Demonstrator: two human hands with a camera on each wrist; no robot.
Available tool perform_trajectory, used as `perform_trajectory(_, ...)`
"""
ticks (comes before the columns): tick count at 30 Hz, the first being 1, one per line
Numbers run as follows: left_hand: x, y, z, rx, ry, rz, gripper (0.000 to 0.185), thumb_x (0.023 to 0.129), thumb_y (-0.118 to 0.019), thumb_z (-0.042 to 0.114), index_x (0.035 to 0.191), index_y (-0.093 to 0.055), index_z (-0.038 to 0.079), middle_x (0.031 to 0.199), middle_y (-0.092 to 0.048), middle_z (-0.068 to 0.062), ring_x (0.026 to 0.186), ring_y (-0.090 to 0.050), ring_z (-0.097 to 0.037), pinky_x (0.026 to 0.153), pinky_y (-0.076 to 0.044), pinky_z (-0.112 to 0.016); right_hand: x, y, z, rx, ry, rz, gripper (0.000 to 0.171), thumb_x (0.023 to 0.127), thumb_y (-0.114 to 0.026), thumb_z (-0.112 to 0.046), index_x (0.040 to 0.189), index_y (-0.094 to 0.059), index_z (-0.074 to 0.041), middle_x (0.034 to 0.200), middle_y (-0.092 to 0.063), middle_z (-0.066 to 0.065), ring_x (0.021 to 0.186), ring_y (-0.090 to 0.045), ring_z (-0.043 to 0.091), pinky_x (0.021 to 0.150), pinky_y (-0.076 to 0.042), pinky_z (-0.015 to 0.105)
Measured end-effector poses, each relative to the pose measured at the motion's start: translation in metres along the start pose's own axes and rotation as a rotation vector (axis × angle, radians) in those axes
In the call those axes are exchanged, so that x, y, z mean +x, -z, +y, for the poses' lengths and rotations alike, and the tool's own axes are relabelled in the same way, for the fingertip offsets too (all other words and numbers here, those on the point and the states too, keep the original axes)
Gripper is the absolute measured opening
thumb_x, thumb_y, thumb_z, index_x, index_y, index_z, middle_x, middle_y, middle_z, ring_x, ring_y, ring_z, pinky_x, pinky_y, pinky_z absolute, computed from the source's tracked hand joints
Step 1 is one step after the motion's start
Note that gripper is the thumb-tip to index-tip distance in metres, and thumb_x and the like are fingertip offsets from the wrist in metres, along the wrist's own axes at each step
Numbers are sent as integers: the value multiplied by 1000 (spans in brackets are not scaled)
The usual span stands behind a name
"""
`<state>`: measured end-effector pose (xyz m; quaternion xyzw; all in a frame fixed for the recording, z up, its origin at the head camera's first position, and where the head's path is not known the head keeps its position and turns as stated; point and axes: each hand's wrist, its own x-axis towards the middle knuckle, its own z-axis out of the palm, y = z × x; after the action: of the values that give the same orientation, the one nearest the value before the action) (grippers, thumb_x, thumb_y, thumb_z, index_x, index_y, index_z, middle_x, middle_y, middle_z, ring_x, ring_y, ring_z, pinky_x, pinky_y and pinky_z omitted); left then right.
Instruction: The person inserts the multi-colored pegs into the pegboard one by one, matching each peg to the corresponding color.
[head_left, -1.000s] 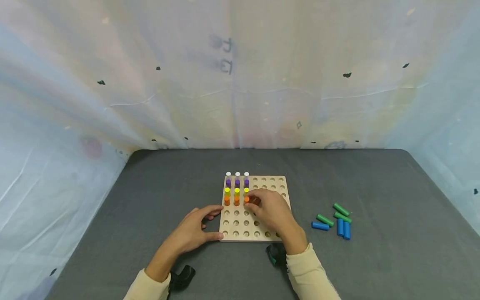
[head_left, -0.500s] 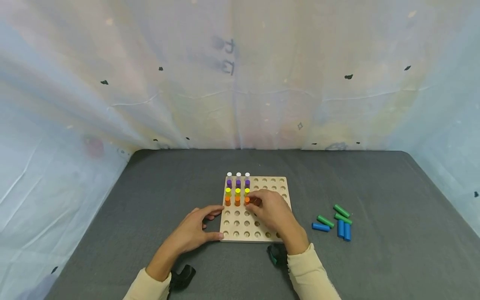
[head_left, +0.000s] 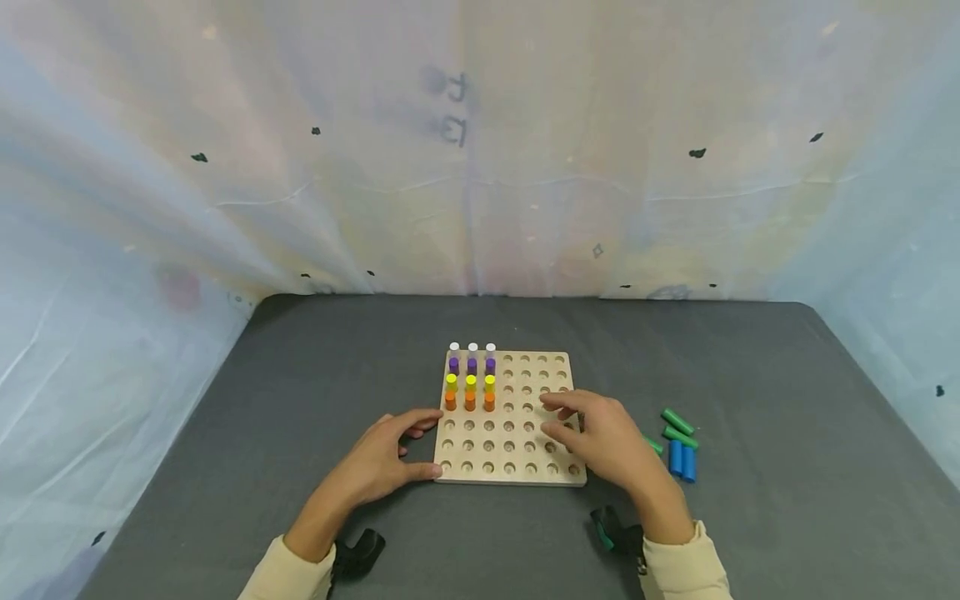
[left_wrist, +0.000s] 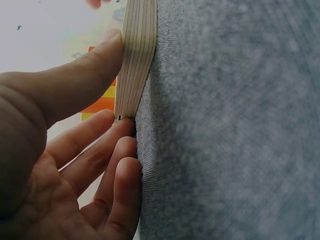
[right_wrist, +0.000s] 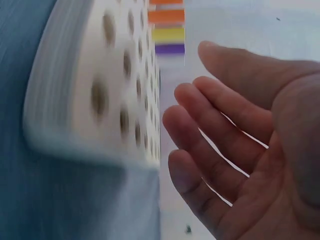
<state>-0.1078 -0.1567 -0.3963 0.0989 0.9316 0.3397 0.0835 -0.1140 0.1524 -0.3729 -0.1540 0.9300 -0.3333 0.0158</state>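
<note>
A square wooden pegboard [head_left: 488, 447] lies on the table, its holes in rows. Standing in its left part are white pegs [head_left: 472, 348], purple pegs [head_left: 472, 366], yellow pegs [head_left: 470, 383] and orange pegs [head_left: 470, 401], three of each colour. My left hand [head_left: 378, 458] touches the board's left side with thumb and fingertips spread along it; the left wrist view shows the thumb [left_wrist: 95, 67] against the layered edge. Over the board's right side hovers my right hand [head_left: 600, 433], fingers relaxed and apart, holding nothing. In the right wrist view its palm [right_wrist: 270, 185] faces the board.
Right of the board lie loose green pegs [head_left: 680, 437] and blue pegs [head_left: 688, 463], partly hidden by the right hand. The dark grey table [head_left: 337, 358] reaches back to a pale patterned curtain [head_left: 540, 125]. Black wrist devices [head_left: 360, 557] sit under both wrists.
My right hand has let go of the third orange peg, which now stands in the board, and has moved right. The left hand stays at the board's left side.
</note>
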Motion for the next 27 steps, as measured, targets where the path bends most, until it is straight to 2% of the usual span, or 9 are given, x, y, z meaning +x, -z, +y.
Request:
perform_trajectory(4, -2, 3, -1, 4, 7, 2, 69, 72, -90, 28, 134, -61, 28, 123, -67, 7, 108, -56, -12, 83, -49, -31, -13, 19, 11, -59, 2, 28, 36, 92, -72, -28, 126, -69, -16, 114, -71, 1, 92, -63, 15, 71, -48, 32)
perform_trajectory(11, -3, 2, -2, 1, 0, 1, 70, 72, -90, 31, 135, -60, 29, 124, -67, 8, 108, -56, -12, 82, -49, -30, -34, 47, 28, -120, -15, 57, 36, 91, -72, -29, 126, -69, -18, 121, -69, 2, 102, -66, 21, 84, -53, 44)
perform_trajectory(16, -3, 3, -1, -5, 16, 4, 70, 71, -90, 31, 134, -60, 30, 124, -67, 9, 108, -56, -11, 82, -49, -31, -37, 58, 43, -147, -44, 59, 38, 92, -72, -32, 127, -68, -17, 121, -69, 6, 102, -65, 26, 82, -52, 48)
perform_trajectory(22, -1, 4, -2, 3, -14, -7, 69, 73, -89, 32, 135, -60, 30, 124, -66, 8, 108, -55, -12, 83, -49, -30, -39, 72, 75, -223, -131, 48, 40, 93, -70, -31, 129, -66, -14, 123, -67, 15, 105, -63, 36, 80, -49, 54)
perform_trajectory(27, -1, 2, -2, 13, -15, -12, 68, 74, -88, 32, 135, -60, 29, 123, -66, 8, 107, -55, -11, 82, -49, -29, -45, 77, 97, -235, -175, 37, 41, 93, -70, -30, 129, -65, -11, 123, -66, 20, 111, -60, 44, 83, -46, 61)
